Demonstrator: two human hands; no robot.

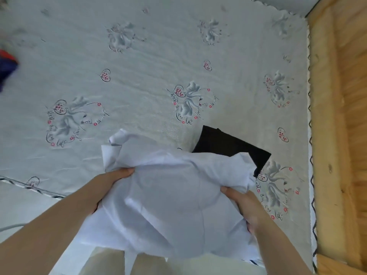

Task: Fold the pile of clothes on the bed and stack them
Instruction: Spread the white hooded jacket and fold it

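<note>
- white shirt [168,195] held up over the near bed [139,56] edge; looks thin, light, floppy, best taken at seams or shoulders.
- left hand [111,181] and right hand [244,205] each grip a side, fingers curled into cloth.
- folded black garment [228,143] lies just behind it.
- red-blue clothes [7,66] far left.

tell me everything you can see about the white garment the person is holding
The white garment looks like thin, soft woven cloth, plain and unprinted, creased and bunched rather than flat. It is held up over the near edge of the bed, its lower part hanging toward the person. The left hand grips its left side, the right hand grips its right side. A loose flap sticks up at the far left. Its far right corner overlaps the folded black garment lying on the bed.
</note>
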